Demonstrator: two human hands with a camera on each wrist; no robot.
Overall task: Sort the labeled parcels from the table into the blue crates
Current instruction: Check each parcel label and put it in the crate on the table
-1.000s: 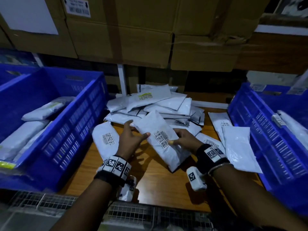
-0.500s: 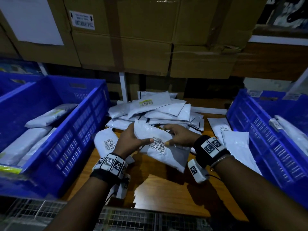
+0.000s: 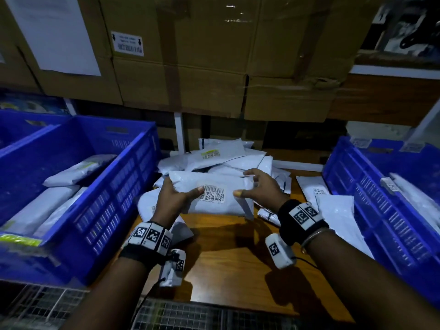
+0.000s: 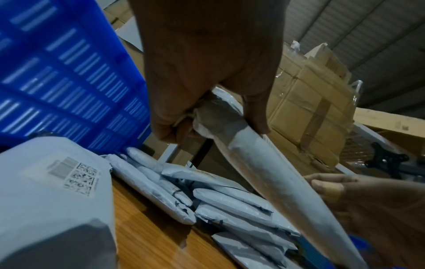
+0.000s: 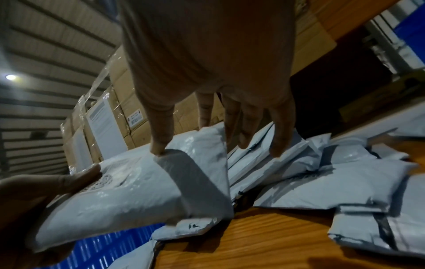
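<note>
Both my hands hold one white parcel [image 3: 214, 203] level above the wooden table [image 3: 233, 263], its barcode label [image 3: 212, 193] facing up. My left hand [image 3: 177, 196] grips the left end, thumb on top beside the label; the left wrist view shows its fingers curled under the parcel [image 4: 264, 172]. My right hand [image 3: 259, 189] pinches the right end between thumb and index finger, the other fingers loose, as the right wrist view shows on the parcel [image 5: 138, 191]. A blue crate [image 3: 114, 191] on the left holds several white parcels. Another blue crate [image 3: 381, 210] stands on the right.
A pile of white parcels [image 3: 226, 158] lies on the table behind the held one, with more flat ones [image 3: 338, 210] near the right crate and one [image 3: 147, 206] by the left crate. Stacked cardboard boxes [image 3: 190, 67] rise behind. A wire mesh [image 3: 190, 315] edges the front.
The parcel lay tilted on the table under both hands; now it is lifted and turned level, label up, with the hands at its two ends.
</note>
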